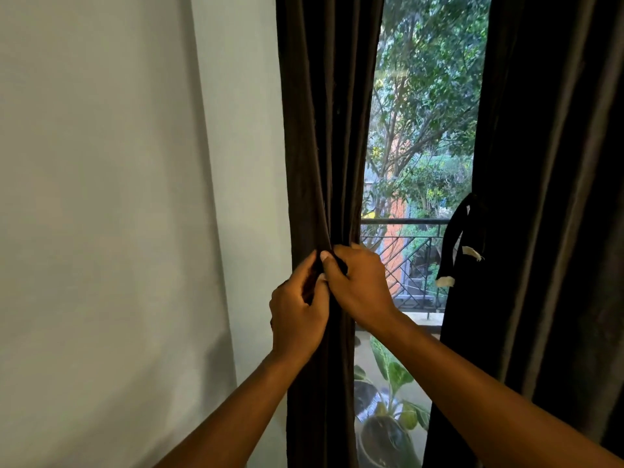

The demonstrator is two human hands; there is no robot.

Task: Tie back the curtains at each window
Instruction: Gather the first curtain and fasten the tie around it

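Note:
A dark brown left curtain (324, 130) hangs gathered into a narrow bundle beside the window. My left hand (297, 315) and my right hand (361, 285) meet at its waist, fingers curled, pinching a dark tie-back strip (337, 260) wrapped around the bundle. Most of the strip is hidden by my fingers. The right curtain (547, 197) is gathered too, with a dark tie-back (456, 238) knotted around it, its frayed white ends hanging loose.
A pale wall (118, 197) fills the left side. Between the curtains the window (422, 130) shows trees, a black balcony railing (405, 221) and a potted plant (388, 417) low down.

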